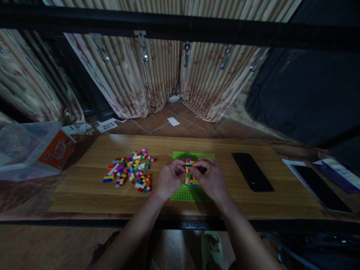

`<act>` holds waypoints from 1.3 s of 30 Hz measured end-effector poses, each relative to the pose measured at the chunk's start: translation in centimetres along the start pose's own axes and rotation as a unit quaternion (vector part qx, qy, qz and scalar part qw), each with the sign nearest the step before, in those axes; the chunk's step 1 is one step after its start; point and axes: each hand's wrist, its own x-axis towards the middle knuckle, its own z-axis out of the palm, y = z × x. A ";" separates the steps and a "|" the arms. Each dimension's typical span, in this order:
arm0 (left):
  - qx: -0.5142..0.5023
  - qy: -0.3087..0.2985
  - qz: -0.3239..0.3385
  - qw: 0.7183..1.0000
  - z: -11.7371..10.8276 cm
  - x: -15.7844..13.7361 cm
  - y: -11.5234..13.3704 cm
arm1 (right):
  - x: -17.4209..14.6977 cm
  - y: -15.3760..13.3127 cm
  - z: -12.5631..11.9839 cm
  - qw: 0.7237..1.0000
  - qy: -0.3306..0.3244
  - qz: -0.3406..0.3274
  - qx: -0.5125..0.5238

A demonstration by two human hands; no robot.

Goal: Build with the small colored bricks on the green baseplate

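A green baseplate (194, 154) lies on the wooden board in front of me. On its middle stands a block of small colored toy bricks (189, 168), yellow, pink, blue and red among them. My left hand (172, 178) is at the left side of these bricks, fingers curled, with thumb and index tips at the bricks. From the right, my right hand (209, 175) reaches over them, thumb and forefinger pinched together at the upper right. Whatever may sit between the fingertips of either hand is too small to make out.
A loose pile of toy bricks (137, 168) lies to the left on the wooden board (90, 195). A black phone (252, 172) rests to the right, a dark tablet (320, 187) beyond it. A clear plastic bin (30, 150) with an orange label stands at far left.
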 end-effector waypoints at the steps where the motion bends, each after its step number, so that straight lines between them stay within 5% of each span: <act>1: 0.006 0.001 0.003 1.000 0.0 0.0 0.1 | 0.0 0.0 0.0 1.000 0.001 -0.001 0.000; 39: 0.097 0.028 0.053 0.993 0.7 -0.3 -0.5 | 0.1 -1.0 1.3 0.998 0.040 0.047 0.004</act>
